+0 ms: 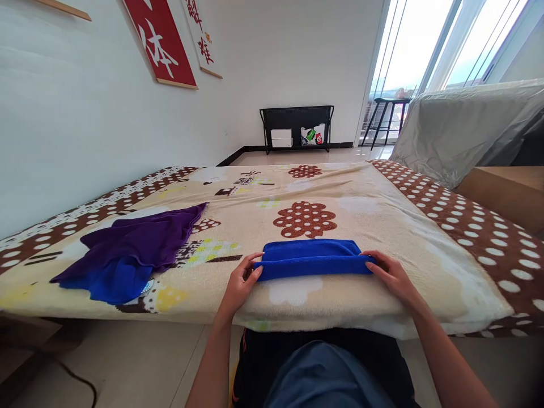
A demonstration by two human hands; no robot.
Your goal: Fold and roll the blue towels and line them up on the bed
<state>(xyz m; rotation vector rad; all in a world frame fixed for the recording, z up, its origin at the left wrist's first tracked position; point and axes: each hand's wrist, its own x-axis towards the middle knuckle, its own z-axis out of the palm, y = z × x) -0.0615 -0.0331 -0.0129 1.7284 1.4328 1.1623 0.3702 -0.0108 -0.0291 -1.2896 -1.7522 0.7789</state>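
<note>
A blue towel (314, 267) lies on the bed in front of me, its near edge folded over into a long flat strip. My left hand (243, 279) pinches the strip's left end between thumb and fingers. At the right end, my right hand (389, 273) grips the same strip, thumb in front and fingers behind. Farther left rest a crumpled purple cloth (148, 238) and a blue cloth (113, 280) partly beneath it, both apart from my hands. A small pale label shows at the blue cloth's edge.
A cream patterned blanket (250, 221) with brown dotted borders covers the bed. The wall is along the left side. Beyond the bed stands a black rack (297, 127) holding boxes and a bag. At right are a cardboard box (505, 192), plastic-covered furniture (471, 124) and a stool (386, 113).
</note>
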